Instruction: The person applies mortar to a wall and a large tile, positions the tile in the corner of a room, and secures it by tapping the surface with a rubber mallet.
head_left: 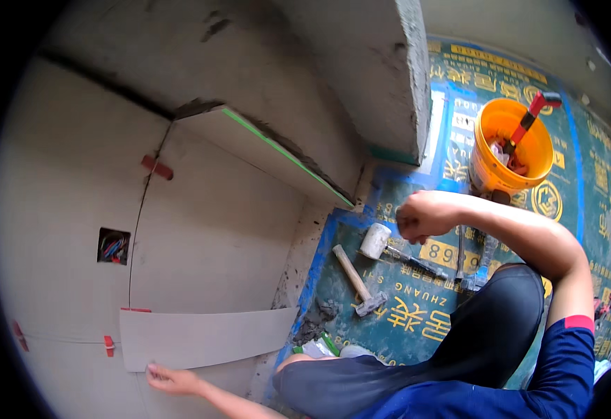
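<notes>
A narrow pale tile strip (211, 339) lies against the tiled wall at the lower left. At its lower edge is my left hand (169, 379), fingers closed with the tips on the strip; how far they reach behind it is hidden. My right hand (427, 215) hangs over the covered floor, its fingers curled in; whatever they may hold does not show. Just below that hand lie a white-headed mallet (375, 241) and a hammer (355, 283) with a wooden handle.
An orange bucket (482, 157) with a red-and-black handled tool (527, 124) stands at the far right. Red tile clips (157, 167) sit in the wall joints near a wired socket box (114, 246). A green-edged tile ledge (277, 153) juts out; mortar crumbs (314, 325) lie beside the wall.
</notes>
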The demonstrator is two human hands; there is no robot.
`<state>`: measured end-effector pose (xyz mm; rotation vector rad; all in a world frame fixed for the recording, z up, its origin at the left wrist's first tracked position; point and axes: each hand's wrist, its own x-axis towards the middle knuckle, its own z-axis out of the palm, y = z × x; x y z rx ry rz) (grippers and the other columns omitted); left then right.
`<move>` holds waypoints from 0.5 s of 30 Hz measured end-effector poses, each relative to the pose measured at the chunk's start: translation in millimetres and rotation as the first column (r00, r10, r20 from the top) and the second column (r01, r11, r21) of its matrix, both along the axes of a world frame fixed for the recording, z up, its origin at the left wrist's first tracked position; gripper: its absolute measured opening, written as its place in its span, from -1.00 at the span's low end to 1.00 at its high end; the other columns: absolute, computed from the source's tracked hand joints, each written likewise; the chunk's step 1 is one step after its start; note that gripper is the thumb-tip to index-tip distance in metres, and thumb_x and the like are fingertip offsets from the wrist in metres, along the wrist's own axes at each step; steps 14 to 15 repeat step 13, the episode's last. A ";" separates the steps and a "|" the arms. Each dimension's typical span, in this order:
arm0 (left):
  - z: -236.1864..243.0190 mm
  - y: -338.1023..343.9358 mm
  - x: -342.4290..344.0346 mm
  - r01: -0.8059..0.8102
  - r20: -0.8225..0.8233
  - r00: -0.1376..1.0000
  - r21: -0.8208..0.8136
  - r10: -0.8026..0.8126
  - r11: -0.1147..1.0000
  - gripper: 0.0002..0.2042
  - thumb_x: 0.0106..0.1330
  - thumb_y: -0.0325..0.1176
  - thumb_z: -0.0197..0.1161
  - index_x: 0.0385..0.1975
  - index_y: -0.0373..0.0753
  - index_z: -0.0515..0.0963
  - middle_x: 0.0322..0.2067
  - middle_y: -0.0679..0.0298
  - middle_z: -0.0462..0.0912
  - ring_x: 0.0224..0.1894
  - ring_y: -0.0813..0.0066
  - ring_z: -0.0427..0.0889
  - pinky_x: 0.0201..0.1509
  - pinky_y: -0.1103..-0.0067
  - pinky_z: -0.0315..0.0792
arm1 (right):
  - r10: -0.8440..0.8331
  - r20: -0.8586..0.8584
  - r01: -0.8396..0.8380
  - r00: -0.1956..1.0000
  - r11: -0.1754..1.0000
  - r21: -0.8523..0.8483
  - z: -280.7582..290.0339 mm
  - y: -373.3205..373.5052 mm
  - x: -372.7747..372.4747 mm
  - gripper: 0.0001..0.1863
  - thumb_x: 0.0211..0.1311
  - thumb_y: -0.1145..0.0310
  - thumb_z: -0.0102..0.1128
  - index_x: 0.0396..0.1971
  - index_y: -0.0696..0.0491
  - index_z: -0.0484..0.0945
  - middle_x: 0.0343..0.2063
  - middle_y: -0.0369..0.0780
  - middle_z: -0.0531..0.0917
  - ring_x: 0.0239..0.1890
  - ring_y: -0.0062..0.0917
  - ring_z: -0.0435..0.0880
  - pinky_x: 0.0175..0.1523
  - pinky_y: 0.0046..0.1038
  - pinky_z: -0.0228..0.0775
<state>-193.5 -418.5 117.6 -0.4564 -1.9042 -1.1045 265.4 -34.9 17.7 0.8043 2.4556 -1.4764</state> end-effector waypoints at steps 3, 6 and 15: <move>49.9 88.1 71.0 0.274 -0.151 0.940 -0.204 -0.306 0.940 -0.70 0.47 -0.29 -0.03 -0.20 -0.47 0.47 -0.25 0.06 0.60 -0.18 0.33 0.58 -0.04 0.49 0.45 | -0.154 0.102 0.168 0.983 0.974 -0.150 -45.0 -14.8 42.9 -0.58 0.30 0.05 0.14 -0.53 0.12 0.63 -0.65 -0.29 0.68 -0.58 -0.60 0.67 -0.33 -0.48 0.49; 103.5 170.0 106.2 0.381 -0.178 0.877 -0.308 -0.446 0.872 -0.67 0.44 -0.28 -0.03 -0.21 -0.48 0.54 -0.17 0.06 0.64 -0.09 0.31 0.61 0.05 0.49 0.43 | -0.367 0.093 0.379 0.926 0.892 -0.246 -83.9 -31.0 60.0 -0.42 0.27 -0.15 0.09 -0.60 0.12 0.62 -0.71 -0.26 0.63 -0.60 -0.59 0.62 -0.38 -0.46 0.47; 208.8 367.2 135.8 0.439 -0.471 0.527 -0.562 -0.707 0.701 -0.53 0.35 -0.18 0.20 0.13 -0.39 0.42 0.11 0.09 0.51 0.13 0.29 0.50 0.26 0.48 0.29 | -0.560 0.036 0.436 0.828 0.602 -0.669 -115.1 -39.0 77.1 -0.69 0.27 0.43 0.17 -0.01 0.17 0.47 -0.37 -0.22 0.68 -0.40 -0.58 0.66 -0.21 -0.45 0.54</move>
